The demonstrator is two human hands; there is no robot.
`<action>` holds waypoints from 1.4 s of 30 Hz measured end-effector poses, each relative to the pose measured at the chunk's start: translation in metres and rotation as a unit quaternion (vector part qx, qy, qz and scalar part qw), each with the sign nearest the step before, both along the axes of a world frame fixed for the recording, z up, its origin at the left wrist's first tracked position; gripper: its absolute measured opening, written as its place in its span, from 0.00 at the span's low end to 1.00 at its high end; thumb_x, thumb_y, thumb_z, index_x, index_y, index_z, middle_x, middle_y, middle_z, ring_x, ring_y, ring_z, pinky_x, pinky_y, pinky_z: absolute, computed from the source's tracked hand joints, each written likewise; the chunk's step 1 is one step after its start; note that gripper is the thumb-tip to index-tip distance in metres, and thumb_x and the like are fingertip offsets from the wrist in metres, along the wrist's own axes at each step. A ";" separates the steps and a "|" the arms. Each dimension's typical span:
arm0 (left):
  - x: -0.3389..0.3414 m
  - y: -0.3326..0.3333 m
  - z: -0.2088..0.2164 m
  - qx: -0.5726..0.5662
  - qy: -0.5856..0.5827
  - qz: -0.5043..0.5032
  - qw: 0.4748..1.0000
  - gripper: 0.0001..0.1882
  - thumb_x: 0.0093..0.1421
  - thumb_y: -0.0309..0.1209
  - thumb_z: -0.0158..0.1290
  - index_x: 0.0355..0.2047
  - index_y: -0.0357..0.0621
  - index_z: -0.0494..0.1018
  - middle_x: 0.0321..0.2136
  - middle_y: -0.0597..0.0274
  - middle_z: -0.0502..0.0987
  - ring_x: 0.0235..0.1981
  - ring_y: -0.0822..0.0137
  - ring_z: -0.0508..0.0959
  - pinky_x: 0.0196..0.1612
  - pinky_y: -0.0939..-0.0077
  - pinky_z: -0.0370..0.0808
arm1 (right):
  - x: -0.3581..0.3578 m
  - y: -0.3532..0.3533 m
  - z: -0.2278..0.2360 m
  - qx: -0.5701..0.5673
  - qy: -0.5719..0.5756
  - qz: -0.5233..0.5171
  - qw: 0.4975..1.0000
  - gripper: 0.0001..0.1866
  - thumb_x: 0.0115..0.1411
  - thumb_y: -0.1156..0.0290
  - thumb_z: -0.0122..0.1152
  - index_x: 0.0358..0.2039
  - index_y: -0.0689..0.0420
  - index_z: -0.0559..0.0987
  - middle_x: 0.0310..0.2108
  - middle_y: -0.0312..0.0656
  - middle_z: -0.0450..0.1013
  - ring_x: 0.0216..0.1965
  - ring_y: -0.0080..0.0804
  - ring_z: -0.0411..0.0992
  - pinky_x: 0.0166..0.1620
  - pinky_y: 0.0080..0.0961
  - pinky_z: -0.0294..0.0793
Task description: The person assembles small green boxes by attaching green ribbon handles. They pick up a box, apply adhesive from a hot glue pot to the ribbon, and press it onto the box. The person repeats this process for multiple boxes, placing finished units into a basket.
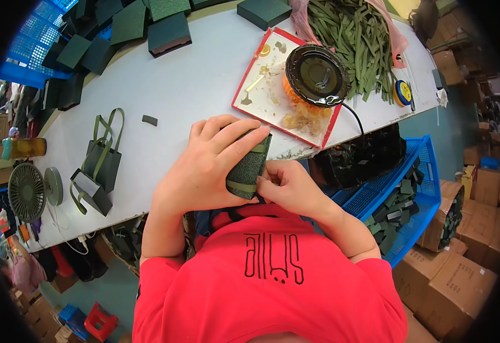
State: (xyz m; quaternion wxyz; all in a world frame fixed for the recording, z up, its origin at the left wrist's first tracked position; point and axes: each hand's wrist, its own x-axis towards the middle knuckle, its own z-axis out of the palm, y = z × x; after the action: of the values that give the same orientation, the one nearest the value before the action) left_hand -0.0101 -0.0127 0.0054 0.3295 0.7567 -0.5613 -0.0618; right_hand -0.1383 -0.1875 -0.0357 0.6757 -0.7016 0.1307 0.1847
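My left hand [204,157] is wrapped over a small dark green patterned box [249,168], holding it tilted just past the table's near edge. Two lighter green ribbon bands [241,187] cross the box's face. Curled fingers of my right hand [291,186] press at the box's lower right edge, beside the end of the lower band; what they pinch is hidden. On the table to the left, two small green gift bags [102,163] with ribbon handles rest together, one upright and one lying over. A short dark green strip [150,120] lies beyond them.
A glue pot with a black lid [318,74] sits on a red-rimmed tray [255,86], its cable running right. Behind it is a pile of green ribbons [352,40]. Green boxes [127,26] stack far left; a fan [27,191] stands left; a blue crate [427,183] is at right.
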 end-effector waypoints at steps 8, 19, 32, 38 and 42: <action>0.004 0.004 -0.008 -0.040 -0.002 0.085 0.996 0.51 0.33 0.40 0.75 0.61 0.45 0.68 0.58 0.58 0.70 0.58 0.50 0.69 0.59 0.54 0.63 | -0.002 -0.003 0.016 -0.131 -0.286 -0.193 0.929 0.08 0.64 0.72 0.61 0.32 0.64 0.80 0.27 0.40 0.77 0.28 0.30 0.75 0.34 0.24 0.74; -0.001 -0.003 -0.008 -0.086 0.039 0.073 0.993 0.53 0.32 0.40 0.76 0.61 0.41 0.67 0.59 0.53 0.70 0.59 0.47 0.68 0.61 0.54 0.65 | -0.028 0.007 -0.011 0.351 -0.013 -0.141 0.926 0.18 0.72 0.69 0.52 0.59 0.62 0.72 0.39 0.43 0.80 0.24 0.23 0.73 0.29 0.19 0.73; 0.000 0.038 -0.021 -0.010 0.050 0.154 0.987 0.55 0.31 0.38 0.76 0.62 0.38 0.66 0.59 0.50 0.70 0.60 0.47 0.67 0.63 0.55 0.65 | -0.024 -0.050 -0.006 0.371 -0.118 -0.443 0.808 0.19 0.73 0.64 0.51 0.58 0.63 0.72 0.44 0.46 0.79 0.32 0.21 0.77 0.36 0.18 0.79; 0.001 0.044 -0.017 0.005 0.049 0.170 0.984 0.56 0.29 0.34 0.76 0.63 0.39 0.65 0.59 0.50 0.69 0.60 0.47 0.67 0.63 0.56 0.66 | -0.021 -0.058 -0.011 0.353 -0.177 -0.430 0.812 0.16 0.73 0.66 0.51 0.56 0.63 0.71 0.39 0.43 0.78 0.30 0.22 0.77 0.32 0.18 0.78; 0.000 0.039 -0.020 -0.004 0.061 0.146 0.987 0.56 0.30 0.36 0.76 0.63 0.39 0.66 0.59 0.51 0.69 0.59 0.47 0.68 0.62 0.55 0.66 | -0.017 -0.064 -0.007 0.289 -0.173 -0.397 0.854 0.14 0.72 0.65 0.54 0.50 0.62 0.74 0.34 0.42 0.78 0.26 0.22 0.76 0.27 0.17 0.75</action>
State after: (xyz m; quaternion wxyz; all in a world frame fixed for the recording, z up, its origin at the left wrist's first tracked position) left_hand -0.0099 0.0266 -0.0148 0.3715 0.8241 -0.4239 -0.0569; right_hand -0.1557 -0.2516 -0.0432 0.8755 -0.3840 0.2196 -0.1943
